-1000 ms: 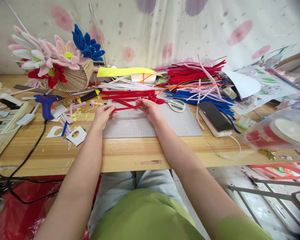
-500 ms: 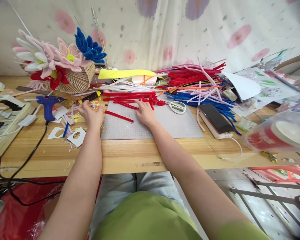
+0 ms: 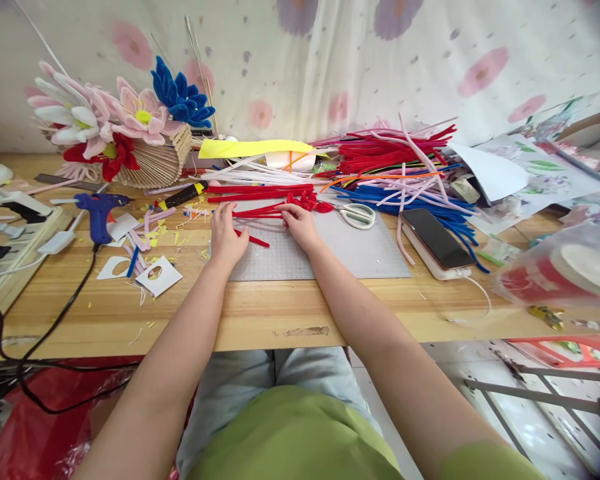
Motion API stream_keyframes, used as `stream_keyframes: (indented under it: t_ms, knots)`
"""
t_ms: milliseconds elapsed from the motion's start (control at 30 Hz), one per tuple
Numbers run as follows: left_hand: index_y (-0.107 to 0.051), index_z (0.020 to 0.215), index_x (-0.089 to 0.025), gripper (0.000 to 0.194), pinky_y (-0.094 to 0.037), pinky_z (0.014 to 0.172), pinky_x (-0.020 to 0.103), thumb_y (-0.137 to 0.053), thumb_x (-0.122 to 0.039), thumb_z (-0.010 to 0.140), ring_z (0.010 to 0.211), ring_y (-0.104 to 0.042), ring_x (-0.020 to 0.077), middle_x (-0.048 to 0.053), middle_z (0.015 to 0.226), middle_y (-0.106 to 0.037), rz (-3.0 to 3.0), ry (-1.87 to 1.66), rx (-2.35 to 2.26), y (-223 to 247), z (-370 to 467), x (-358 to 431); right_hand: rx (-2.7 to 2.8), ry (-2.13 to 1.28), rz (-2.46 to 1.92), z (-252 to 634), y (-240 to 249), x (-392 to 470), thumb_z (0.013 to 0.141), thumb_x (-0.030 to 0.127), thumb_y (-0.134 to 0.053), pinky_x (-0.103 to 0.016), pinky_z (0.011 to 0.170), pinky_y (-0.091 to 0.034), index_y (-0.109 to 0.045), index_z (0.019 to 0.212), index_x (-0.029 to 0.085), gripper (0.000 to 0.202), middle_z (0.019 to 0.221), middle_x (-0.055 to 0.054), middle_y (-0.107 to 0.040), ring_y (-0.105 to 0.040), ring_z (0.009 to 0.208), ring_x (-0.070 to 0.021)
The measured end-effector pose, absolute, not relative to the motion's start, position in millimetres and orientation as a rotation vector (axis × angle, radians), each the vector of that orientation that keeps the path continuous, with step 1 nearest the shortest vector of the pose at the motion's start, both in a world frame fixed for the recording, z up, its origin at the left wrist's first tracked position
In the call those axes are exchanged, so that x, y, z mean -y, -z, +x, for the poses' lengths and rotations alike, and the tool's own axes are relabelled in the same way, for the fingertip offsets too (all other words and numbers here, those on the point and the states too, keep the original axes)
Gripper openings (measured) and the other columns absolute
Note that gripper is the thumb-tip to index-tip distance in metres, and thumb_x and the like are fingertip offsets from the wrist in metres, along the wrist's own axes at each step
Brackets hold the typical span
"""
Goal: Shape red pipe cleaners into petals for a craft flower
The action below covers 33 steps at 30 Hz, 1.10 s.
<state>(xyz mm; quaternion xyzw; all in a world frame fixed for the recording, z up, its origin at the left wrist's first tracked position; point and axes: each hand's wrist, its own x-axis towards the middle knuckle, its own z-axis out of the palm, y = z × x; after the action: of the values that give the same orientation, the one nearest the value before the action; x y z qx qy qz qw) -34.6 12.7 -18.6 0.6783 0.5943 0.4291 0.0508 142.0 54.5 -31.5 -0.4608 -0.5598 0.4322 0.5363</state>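
Arms (image 3: 180, 360), head view: reached over the table (image 3: 260, 307).
Left hand (image 3: 226, 240): tipped down, fingers bent, thumb spread apart.
Right hand (image 3: 301, 225): fingers curled at the red sticks (image 3: 258, 214); couldn't tell if they gripped.
Middle: red sticks lay between both hands.

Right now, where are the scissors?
In the head view, right of centre, the scissors lie on the grey mat near its far edge, between the right hand and the phone.
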Motion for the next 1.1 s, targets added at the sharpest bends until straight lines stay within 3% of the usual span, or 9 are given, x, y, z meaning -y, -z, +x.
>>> stream_keyframes:
  t_ms: [67,200,367,500,667,767,933,1100]
  knots:
    - [-0.048,0.123,-0.019,0.055,-0.024,0.112,0.045,-0.060,-0.013,0.069,0.132,-0.032,0.0266,0.012,0.133,-0.044,2.071,-1.279,-1.823,20.2,-38.4,-15.2,1.173,-1.217,-1.000,144.0,30.5,-55.3,0.076,0.018,-0.052,-0.021,0.058,-0.044,-0.067,0.083,0.021,0.018,0.059,0.005,-0.054,-0.048,0.054,-0.0074]
    - [-0.059,0.110,-0.019,0.036,-0.023,0.112,0.045,-0.054,-0.013,0.076,0.136,-0.027,0.0266,0.011,0.129,-0.049,2.121,-1.232,-1.852,19.3,-40.6,-16.9,1.012,-1.484,-0.843,147.1,24.2,-52.7,0.071,0.017,-0.060,-0.017,0.052,-0.041,-0.068,0.080,0.018,0.012,0.059,0.006,-0.054,-0.047,0.052,-0.0043]
    - [-0.066,0.097,-0.018,0.023,-0.038,0.100,0.040,-0.050,-0.018,0.081,0.113,-0.051,0.0248,0.010,0.109,-0.061,2.098,-1.138,-1.903,13.3,-39.3,-14.2,0.887,-1.595,-0.745,152.1,16.1,-48.7,0.073,0.012,-0.058,-0.016,0.053,-0.044,-0.068,0.082,0.019,0.015,0.059,0.005,-0.055,-0.048,0.052,-0.0041]
    - [-0.067,0.102,-0.020,0.029,-0.040,0.097,0.039,-0.045,-0.019,0.083,0.106,-0.054,0.0239,0.009,0.108,-0.062,2.011,-1.139,-1.974,11.2,-40.2,-13.1,0.876,-1.633,-0.762,151.8,15.2,-47.0,0.074,0.012,-0.057,-0.017,0.056,-0.047,-0.066,0.087,0.019,0.017,0.061,0.006,-0.057,-0.051,0.053,-0.0045]
    - [-0.060,0.119,-0.023,0.042,-0.024,0.109,0.049,-0.050,-0.017,0.078,0.129,-0.034,0.0304,0.012,0.133,-0.044,1.979,-1.305,-2.081,11.5,-39.5,-12.9,0.937,-1.573,-0.742,145.1,16.3,-43.8,0.070,0.014,-0.065,-0.019,0.059,-0.049,-0.053,0.116,0.028,0.050,0.065,0.009,-0.058,-0.056,0.057,-0.0053]
    - [-0.054,0.126,-0.023,0.048,-0.016,0.112,0.052,-0.051,-0.018,0.078,0.135,-0.025,0.0317,0.012,0.141,-0.035,1.971,-1.334,-2.087,9.9,-38.4,-11.7,0.933,-1.516,-0.729,143.7,15.8,-43.8,0.070,0.015,-0.066,-0.021,0.064,-0.051,-0.046,0.123,0.031,0.059,0.067,0.010,-0.057,-0.058,0.059,-0.0056]
    - [-0.046,0.132,-0.020,0.054,-0.013,0.112,0.053,-0.055,-0.025,0.078,0.137,-0.022,0.0330,0.016,0.145,-0.029,1.967,-1.307,-2.092,7.5,-38.0,-10.0,0.866,-1.475,-0.670,151.5,18.1,-50.6,0.071,0.013,-0.063,-0.022,0.073,-0.052,-0.057,0.108,0.026,0.040,0.070,0.008,-0.058,-0.059,0.065,-0.0058]
    - [-0.030,0.140,-0.014,0.087,-0.009,0.112,0.055,-0.072,-0.026,0.064,0.139,-0.013,0.0363,0.022,0.149,-0.018,1.902,-1.357,-2.158,4.7,-40.4,-8.3,0.822,-1.466,-0.705,155.5,22.3,-55.2,0.073,0.011,-0.060,-0.022,0.075,-0.052,-0.062,0.095,0.023,0.025,0.071,0.007,-0.058,-0.058,0.064,-0.0053]
